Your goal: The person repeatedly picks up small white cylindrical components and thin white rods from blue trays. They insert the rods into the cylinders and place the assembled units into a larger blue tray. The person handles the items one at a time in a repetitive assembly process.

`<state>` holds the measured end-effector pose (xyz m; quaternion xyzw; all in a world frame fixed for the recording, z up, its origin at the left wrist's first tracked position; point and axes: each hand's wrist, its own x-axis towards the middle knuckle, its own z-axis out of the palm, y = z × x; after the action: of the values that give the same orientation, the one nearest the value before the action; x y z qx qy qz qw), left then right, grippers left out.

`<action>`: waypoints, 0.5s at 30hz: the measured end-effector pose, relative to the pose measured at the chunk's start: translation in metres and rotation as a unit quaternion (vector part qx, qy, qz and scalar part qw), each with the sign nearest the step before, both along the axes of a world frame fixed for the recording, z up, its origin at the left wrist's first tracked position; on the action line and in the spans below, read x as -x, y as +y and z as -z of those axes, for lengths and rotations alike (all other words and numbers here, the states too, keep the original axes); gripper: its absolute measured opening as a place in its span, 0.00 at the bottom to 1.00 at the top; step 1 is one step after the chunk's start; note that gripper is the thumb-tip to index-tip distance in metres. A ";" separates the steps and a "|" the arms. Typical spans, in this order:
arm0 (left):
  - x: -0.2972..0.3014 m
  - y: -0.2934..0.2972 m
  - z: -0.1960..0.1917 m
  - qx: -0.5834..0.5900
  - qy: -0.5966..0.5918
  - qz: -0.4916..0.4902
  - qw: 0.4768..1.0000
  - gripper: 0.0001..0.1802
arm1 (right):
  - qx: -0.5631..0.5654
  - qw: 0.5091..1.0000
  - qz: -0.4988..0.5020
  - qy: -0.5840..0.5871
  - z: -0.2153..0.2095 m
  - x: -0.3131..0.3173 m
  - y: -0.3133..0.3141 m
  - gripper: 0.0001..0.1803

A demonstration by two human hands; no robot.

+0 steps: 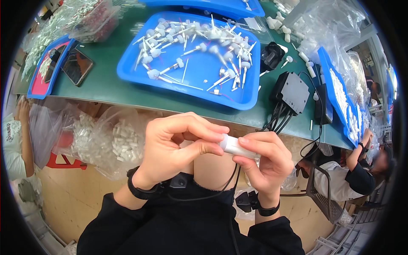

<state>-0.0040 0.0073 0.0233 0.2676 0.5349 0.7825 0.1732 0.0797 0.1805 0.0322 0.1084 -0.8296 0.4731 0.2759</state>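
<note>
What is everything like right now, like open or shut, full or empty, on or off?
Left hand: pinched shut on the white piece.
Right hand: pinched shut on its other end.
White piece: held up, off the table.
Middle blue tray: partly full, parts scattered.
Phone: lying flat, screen looks dark.
Box with cables: on or off, can't tell.

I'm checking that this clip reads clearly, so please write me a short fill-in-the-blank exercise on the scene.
1. The left hand and right hand together hold a ____-coloured cylinder.
2. The large central tray is coloured ____.
3. The phone lies to the ____ of that tray.
4. The tabletop is coloured ____.

Missing words: white; blue; left; green.
</note>
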 end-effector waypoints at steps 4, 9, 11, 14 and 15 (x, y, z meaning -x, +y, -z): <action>-0.003 0.002 0.001 -0.014 0.020 -0.040 0.999 0.08 | 0.042 0.999 0.008 -0.014 -0.003 0.001 -0.007 0.14; -0.006 -0.005 0.006 -0.028 0.063 -0.023 0.997 0.10 | 0.090 0.995 -0.015 -0.032 -0.002 -0.004 -0.014 0.13; -0.005 -0.005 0.000 0.001 0.080 -0.041 0.996 0.09 | 0.154 0.987 0.017 -0.038 -0.001 -0.005 -0.022 0.13; -0.004 -0.007 0.001 0.038 0.147 -0.059 0.987 0.09 | 0.152 0.987 0.030 -0.037 0.000 -0.008 -0.023 0.14; -0.003 -0.008 0.002 0.050 0.175 -0.064 0.981 0.09 | 0.135 0.990 0.028 -0.036 0.000 -0.008 -0.022 0.14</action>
<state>-0.0007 -0.0009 0.0217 0.3571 0.6111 0.7053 0.0396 0.0878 0.1584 0.0319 0.0298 -0.7701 0.5764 0.2716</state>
